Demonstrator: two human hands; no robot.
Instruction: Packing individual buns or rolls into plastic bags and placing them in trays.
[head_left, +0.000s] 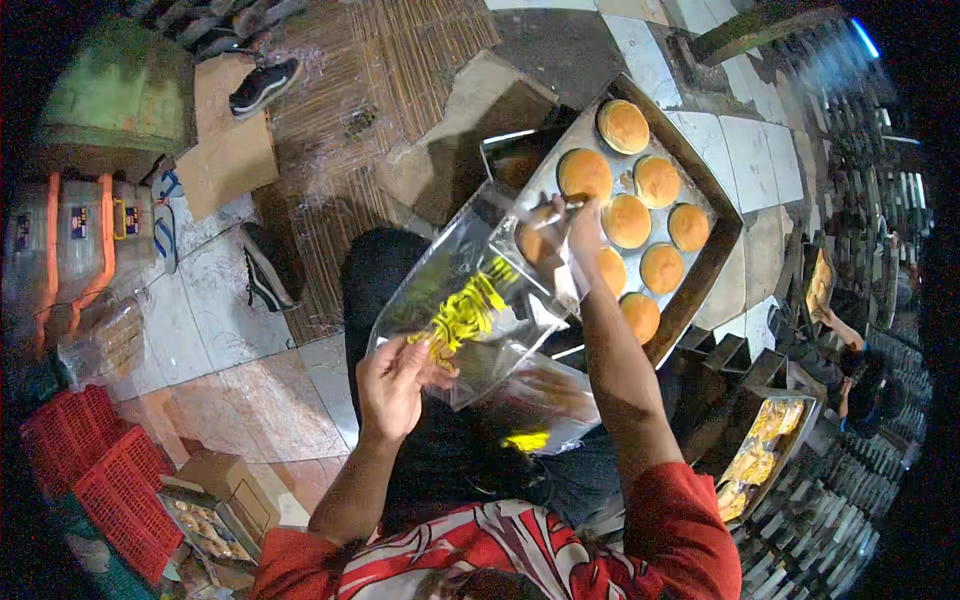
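Note:
My left hand (394, 386) pinches the closed end of a clear plastic bag (409, 311) with yellow printing. The bag slants up and right, its other end over the near-left edge of a metal baking tray (581, 139). Round golden buns (661, 268) are spread over this tray. Blurred, my right hand (583, 232) is above the buns, its fingertips beside a large bun (585, 176). Bag film lies around its wrist side; whether the fingers grip anything is unclear. Another bun (534, 238) shows partly behind the film. A second filled clear bag (551, 397) rests below.
Black sneakers (264, 86), flip-flops (165, 232) and flattened cardboard (229, 161) are on the floor at left. Red plastic crates (120, 487) stand lower left. At right, a person (847, 337) handles a bread tray (821, 281), near another filled tray (802, 409).

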